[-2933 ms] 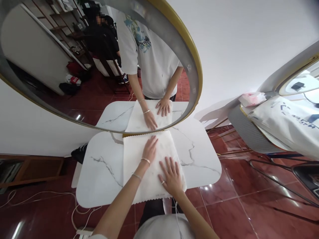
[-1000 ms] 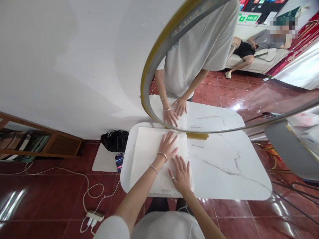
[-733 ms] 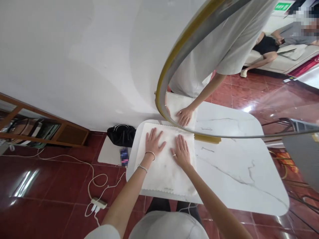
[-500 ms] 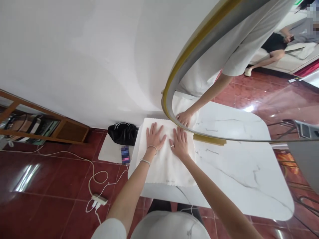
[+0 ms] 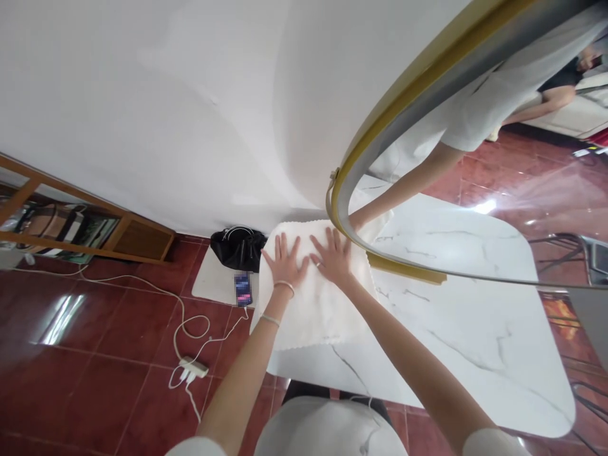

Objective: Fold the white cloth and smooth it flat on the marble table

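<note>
A white cloth with a scalloped edge [image 5: 313, 316] lies spread over the left end of a white marble-patterned table [image 5: 465, 354]. My left hand [image 5: 285, 263] rests flat on the cloth's upper left part, fingers spread, with two bracelets at the wrist and forearm. To its right, my right hand [image 5: 334, 258] also presses flat on the cloth, fingers apart and a ring on one finger. Its fingertips come close to the lower rim of a round gold-edged mirror [image 5: 403, 101], which reflects an arm and part of the cloth.
Against the white wall [image 5: 190, 95] sits a black bag [image 5: 239, 248], with a phone [image 5: 243, 289] on a pale surface below it. A power strip [image 5: 194, 367] and cables lie on the red tiled floor. A wooden shelf [image 5: 142, 240] stands at left. The mirror reflects a seated person [image 5: 555, 101].
My hands have shifted leftward over the cloth, and the left hand now reaches its left edge. My right fingers spread wider. The cloth's upper left has moved left, and the view has turned slightly.
</note>
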Motion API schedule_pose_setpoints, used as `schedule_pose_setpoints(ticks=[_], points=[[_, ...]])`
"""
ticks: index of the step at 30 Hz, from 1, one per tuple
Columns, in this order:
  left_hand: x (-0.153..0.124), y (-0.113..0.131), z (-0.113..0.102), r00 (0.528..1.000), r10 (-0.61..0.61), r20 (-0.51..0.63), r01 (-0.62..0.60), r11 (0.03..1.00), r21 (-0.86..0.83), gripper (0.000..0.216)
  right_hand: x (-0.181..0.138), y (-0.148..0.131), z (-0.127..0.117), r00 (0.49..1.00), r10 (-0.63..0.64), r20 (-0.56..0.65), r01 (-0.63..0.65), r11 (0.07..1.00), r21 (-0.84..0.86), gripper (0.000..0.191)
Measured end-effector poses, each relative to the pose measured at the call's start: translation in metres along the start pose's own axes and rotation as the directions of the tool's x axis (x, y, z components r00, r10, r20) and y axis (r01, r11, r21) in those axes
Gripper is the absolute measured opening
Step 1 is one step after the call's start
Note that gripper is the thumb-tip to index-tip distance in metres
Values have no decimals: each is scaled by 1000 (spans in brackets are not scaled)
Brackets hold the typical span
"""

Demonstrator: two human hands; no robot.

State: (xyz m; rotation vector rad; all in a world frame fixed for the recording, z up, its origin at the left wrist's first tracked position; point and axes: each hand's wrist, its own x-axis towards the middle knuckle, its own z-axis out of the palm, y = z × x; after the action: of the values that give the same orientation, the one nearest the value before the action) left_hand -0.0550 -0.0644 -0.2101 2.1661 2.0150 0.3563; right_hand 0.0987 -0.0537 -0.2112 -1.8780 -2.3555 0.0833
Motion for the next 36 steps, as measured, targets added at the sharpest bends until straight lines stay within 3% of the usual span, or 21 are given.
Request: schedule_pose_setpoints(ticks=[4, 7, 10, 14, 18, 23, 27, 31, 33, 36], points=[[-33, 18, 3, 997, 67, 43, -67, 998, -6, 66, -44, 6, 3, 993, 44, -111, -45, 999, -2, 52], [-26, 31, 7, 990, 125, 72, -122, 992, -36, 65, -52, 11, 4, 986, 104, -133, -103, 995, 14, 50], [-3, 32, 8, 987, 144, 68, -141, 989, -49, 59, -35, 10, 6, 977, 159, -143, -155, 987, 34, 50], [24, 13, 5, 993, 112, 41, -110, 993, -44, 56, 0, 2, 11, 966, 214, -147, -202, 975, 93, 51], [19, -18, -1, 999, 52, 0, -52, 997, -58, 56, 8, -19, 18, 984, 52, -172, -18, 981, 192, 47], [-48, -53, -11, 995, 7, -104, -21, 991, -133, 46, -44, -67, 17, 971, -203, -130, 229, 943, 240, 35], [-134, -65, -21, 997, 13, -71, -18, 998, -65, 55, -115, -94, 5, 947, -307, -99, 322, 914, 245, 61], [-199, -50, -22, 999, -5, -32, 6, 1000, 18, 59, -176, -89, -5, 933, -359, 2, 347, 904, 251, 72], [-211, -33, -17, 1000, 9, -19, -8, 999, 42, 61, -198, -77, -7, 942, -334, 23, 319, 918, 236, 73], [-208, 1, -6, 992, 129, 8, -130, 991, 41, 62, -224, -51, -9, 973, -230, 7, 226, 958, 175, 73]])
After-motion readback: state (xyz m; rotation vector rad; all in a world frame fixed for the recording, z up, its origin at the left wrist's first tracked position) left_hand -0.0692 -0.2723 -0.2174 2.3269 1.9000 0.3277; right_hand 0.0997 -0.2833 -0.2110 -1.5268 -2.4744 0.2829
